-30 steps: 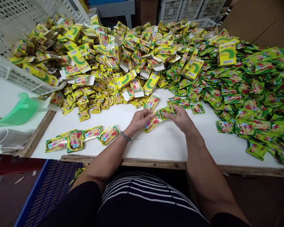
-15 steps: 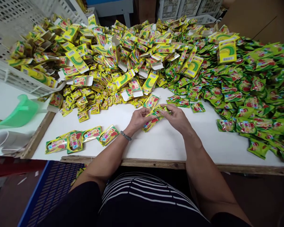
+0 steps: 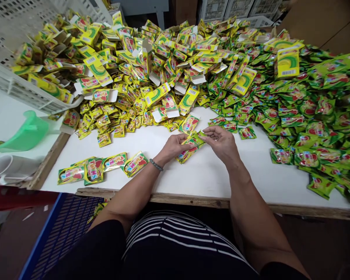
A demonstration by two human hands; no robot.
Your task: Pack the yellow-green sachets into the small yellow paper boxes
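Left hand (image 3: 172, 148) gripping one carton (image 3: 184, 157), centre, right hand (image 3: 223, 144) at one sachet (image 3: 198, 139), pinch unclear, five cartons (image 3: 93, 171) lower left

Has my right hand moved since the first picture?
Yes, leftward: your right hand has shifted away from the unmoved green sachet lying just to its right, toward the carton in your left hand.

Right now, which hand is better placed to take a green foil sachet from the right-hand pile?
Probably the right hand: it is nearer the green foil sachets, while the left hand grips the yellow-green printed cardboard box farther left.
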